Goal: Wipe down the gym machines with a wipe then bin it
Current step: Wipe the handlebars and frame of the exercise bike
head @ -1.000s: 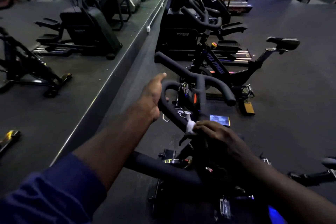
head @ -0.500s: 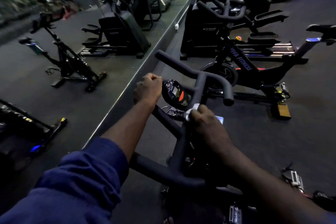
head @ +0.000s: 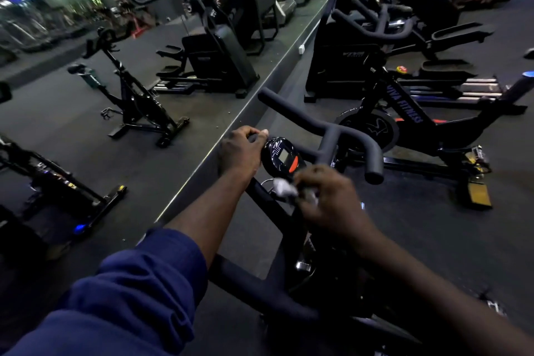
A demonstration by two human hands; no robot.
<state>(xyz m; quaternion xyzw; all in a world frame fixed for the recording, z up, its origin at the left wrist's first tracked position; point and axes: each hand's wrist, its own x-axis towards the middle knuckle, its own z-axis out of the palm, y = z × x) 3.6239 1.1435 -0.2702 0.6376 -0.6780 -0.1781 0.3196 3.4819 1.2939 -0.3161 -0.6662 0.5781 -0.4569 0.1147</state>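
The right hand (head: pixel 326 201) is clenched round a white wipe (head: pixel 284 186), pressing it to the handlebar (head: pixel 332 136) at six o'clock of the round console (head: pixel 281 157). The left hand (head: pixel 239 152) grasps the bar at the console's nine o'clock. A dark gym floor (head: pixel 419 225) lies below, with another spin bike (head: pixel 404 121) at two o'clock. Both forearms reach forward, the left in a blue sleeve (head: pixel 130 283).

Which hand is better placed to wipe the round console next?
Right. The right hand holds the wipe just below the console; the left hand grips the handlebar and has no wipe.
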